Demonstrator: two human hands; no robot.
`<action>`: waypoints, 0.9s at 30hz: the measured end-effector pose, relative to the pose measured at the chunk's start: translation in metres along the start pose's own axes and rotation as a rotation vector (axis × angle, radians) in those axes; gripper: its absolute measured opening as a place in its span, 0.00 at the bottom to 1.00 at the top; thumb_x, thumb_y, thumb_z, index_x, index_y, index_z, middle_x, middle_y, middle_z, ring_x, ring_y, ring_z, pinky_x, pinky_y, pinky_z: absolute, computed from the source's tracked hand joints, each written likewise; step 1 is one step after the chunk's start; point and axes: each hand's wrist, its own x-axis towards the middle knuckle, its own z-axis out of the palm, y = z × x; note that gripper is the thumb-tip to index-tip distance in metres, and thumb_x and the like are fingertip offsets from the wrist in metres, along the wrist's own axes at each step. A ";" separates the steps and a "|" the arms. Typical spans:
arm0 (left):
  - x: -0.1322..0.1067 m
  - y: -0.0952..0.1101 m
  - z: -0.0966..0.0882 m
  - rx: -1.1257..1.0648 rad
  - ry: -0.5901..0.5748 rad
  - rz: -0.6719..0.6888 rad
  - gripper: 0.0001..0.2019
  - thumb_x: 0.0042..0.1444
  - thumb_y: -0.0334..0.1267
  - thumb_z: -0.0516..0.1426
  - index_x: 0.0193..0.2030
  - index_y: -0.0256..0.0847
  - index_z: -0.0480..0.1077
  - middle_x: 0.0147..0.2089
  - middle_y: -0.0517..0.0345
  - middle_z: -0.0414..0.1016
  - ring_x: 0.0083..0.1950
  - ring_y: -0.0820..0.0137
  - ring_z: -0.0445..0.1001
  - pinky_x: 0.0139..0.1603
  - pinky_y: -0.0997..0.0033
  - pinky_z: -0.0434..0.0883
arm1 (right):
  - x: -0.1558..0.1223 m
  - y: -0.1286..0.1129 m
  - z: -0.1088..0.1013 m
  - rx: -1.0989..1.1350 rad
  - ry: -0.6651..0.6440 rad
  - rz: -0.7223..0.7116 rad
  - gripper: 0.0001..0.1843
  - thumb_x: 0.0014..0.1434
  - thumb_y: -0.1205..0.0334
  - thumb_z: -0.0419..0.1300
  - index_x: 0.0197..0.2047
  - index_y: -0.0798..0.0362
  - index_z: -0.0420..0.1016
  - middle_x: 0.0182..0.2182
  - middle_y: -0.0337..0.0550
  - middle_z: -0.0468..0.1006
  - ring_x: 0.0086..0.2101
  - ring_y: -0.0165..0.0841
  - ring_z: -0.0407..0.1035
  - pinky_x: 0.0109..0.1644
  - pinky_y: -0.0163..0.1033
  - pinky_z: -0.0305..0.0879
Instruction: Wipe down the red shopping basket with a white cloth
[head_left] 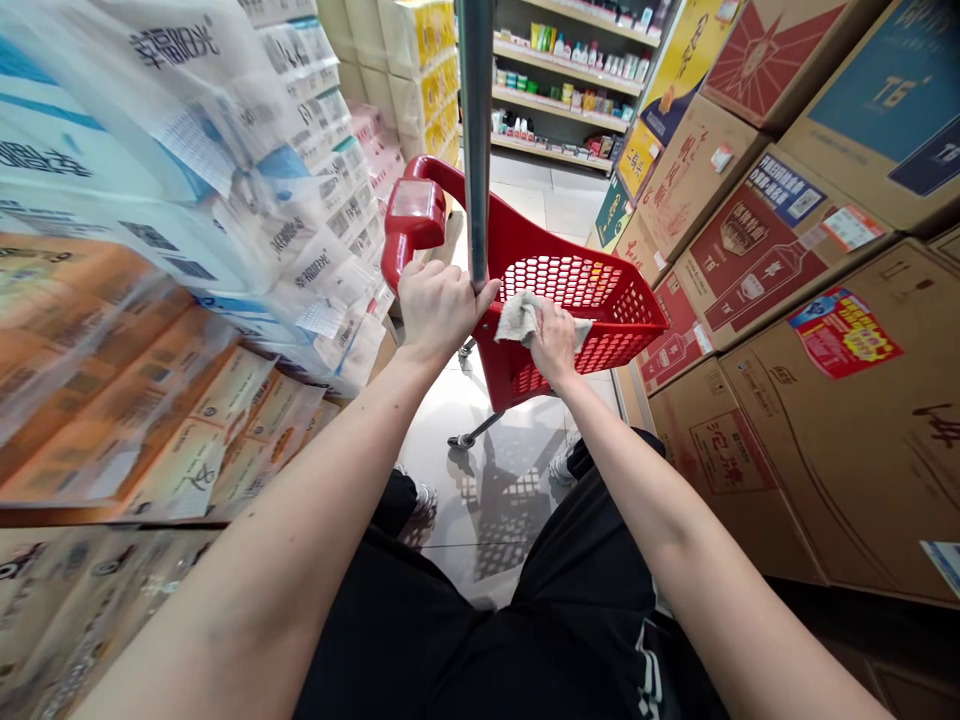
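A red plastic shopping cart (517, 235) with a perforated basket stands on the floor in front of me, its wheels (461, 441) below. My left hand (441, 308) is closed on the cart's red handle, with its thumb by the foot of an upright metal pole (477, 130). In my right hand (555, 343) is a pale grey cloth (517, 318), bunched under the fingers and pressed against the near rim of the basket. Part of the cloth shows on either side of that hand.
Stacked packs of paper tissues (300, 200) line the left side, close to the cart. Tall piles of cardboard cartons (757, 400) rise on the right. Ahead, shelves (570, 75) hold small bottles and jars. Pale floor tiles (457, 510) run between the stacks.
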 end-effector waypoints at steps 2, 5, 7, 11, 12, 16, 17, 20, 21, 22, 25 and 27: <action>0.000 -0.002 0.000 -0.003 0.015 0.004 0.25 0.62 0.57 0.43 0.37 0.42 0.73 0.31 0.50 0.72 0.49 0.53 0.68 0.56 0.47 0.55 | 0.001 -0.018 0.004 0.033 -0.020 -0.005 0.24 0.70 0.53 0.35 0.58 0.50 0.66 0.47 0.48 0.72 0.50 0.39 0.64 0.59 0.47 0.55; 0.001 -0.005 -0.002 -0.004 0.025 0.018 0.26 0.62 0.58 0.42 0.37 0.42 0.74 0.32 0.49 0.73 0.50 0.53 0.68 0.56 0.46 0.55 | 0.003 -0.040 0.009 0.070 -0.038 0.009 0.26 0.70 0.51 0.34 0.57 0.50 0.65 0.49 0.50 0.71 0.51 0.40 0.63 0.60 0.50 0.53; 0.001 -0.006 -0.003 0.002 0.025 0.017 0.27 0.62 0.58 0.41 0.36 0.41 0.73 0.33 0.48 0.74 0.50 0.52 0.68 0.55 0.46 0.55 | 0.005 -0.049 0.011 0.094 -0.052 0.022 0.26 0.70 0.49 0.34 0.58 0.50 0.64 0.51 0.50 0.70 0.53 0.41 0.62 0.61 0.51 0.52; 0.001 -0.005 -0.008 0.010 0.005 0.004 0.27 0.63 0.57 0.40 0.36 0.42 0.73 0.33 0.47 0.75 0.50 0.51 0.69 0.55 0.46 0.55 | 0.006 -0.056 0.011 0.082 -0.041 0.005 0.26 0.70 0.49 0.34 0.57 0.51 0.65 0.50 0.52 0.71 0.52 0.42 0.63 0.61 0.51 0.53; 0.001 -0.004 -0.009 0.007 -0.010 0.003 0.27 0.63 0.57 0.40 0.36 0.42 0.73 0.34 0.47 0.75 0.51 0.51 0.69 0.55 0.46 0.55 | 0.006 -0.056 0.011 0.072 -0.035 -0.011 0.26 0.70 0.50 0.34 0.55 0.52 0.66 0.49 0.51 0.72 0.51 0.41 0.64 0.60 0.49 0.55; 0.001 -0.001 -0.012 -0.028 -0.025 0.015 0.28 0.63 0.57 0.39 0.36 0.41 0.73 0.34 0.46 0.75 0.51 0.50 0.68 0.55 0.45 0.54 | 0.016 -0.051 0.007 0.053 -0.051 -0.048 0.24 0.70 0.51 0.36 0.49 0.51 0.69 0.43 0.48 0.75 0.45 0.40 0.68 0.53 0.44 0.60; 0.002 -0.001 -0.012 -0.035 -0.014 0.022 0.28 0.63 0.57 0.39 0.36 0.41 0.73 0.33 0.46 0.75 0.51 0.50 0.68 0.55 0.45 0.54 | 0.022 -0.049 0.006 0.052 -0.067 -0.036 0.23 0.70 0.51 0.37 0.48 0.50 0.70 0.41 0.47 0.76 0.43 0.39 0.69 0.52 0.43 0.61; 0.002 0.000 -0.011 -0.025 0.017 0.045 0.27 0.63 0.57 0.40 0.36 0.42 0.73 0.32 0.47 0.75 0.50 0.51 0.69 0.55 0.46 0.55 | 0.039 -0.045 0.003 0.057 -0.183 0.049 0.22 0.69 0.47 0.41 0.42 0.49 0.71 0.34 0.44 0.77 0.37 0.39 0.70 0.45 0.41 0.63; 0.002 0.000 -0.011 -0.015 0.022 0.050 0.27 0.63 0.57 0.40 0.36 0.42 0.73 0.32 0.47 0.75 0.50 0.51 0.69 0.55 0.46 0.55 | 0.044 -0.044 0.002 0.063 -0.237 0.076 0.23 0.68 0.45 0.42 0.39 0.49 0.71 0.32 0.43 0.76 0.36 0.39 0.70 0.44 0.41 0.63; 0.002 0.000 -0.011 -0.003 0.023 0.054 0.27 0.63 0.57 0.40 0.36 0.41 0.73 0.32 0.47 0.74 0.49 0.51 0.70 0.54 0.46 0.55 | 0.048 -0.044 0.001 0.068 -0.284 0.094 0.24 0.67 0.43 0.42 0.37 0.49 0.71 0.31 0.42 0.76 0.35 0.38 0.70 0.42 0.40 0.63; 0.003 0.000 -0.010 0.019 0.020 0.061 0.27 0.63 0.56 0.40 0.36 0.40 0.73 0.32 0.47 0.75 0.49 0.52 0.70 0.54 0.47 0.56 | 0.048 -0.045 -0.002 0.081 -0.309 0.067 0.26 0.67 0.41 0.40 0.35 0.49 0.70 0.31 0.42 0.75 0.35 0.38 0.70 0.43 0.40 0.63; 0.003 -0.001 -0.011 0.022 0.018 0.065 0.27 0.64 0.55 0.40 0.35 0.40 0.73 0.33 0.46 0.75 0.48 0.52 0.70 0.54 0.47 0.56 | 0.041 -0.048 -0.003 0.078 -0.245 0.011 0.24 0.68 0.43 0.39 0.38 0.49 0.69 0.34 0.42 0.75 0.37 0.38 0.70 0.45 0.41 0.62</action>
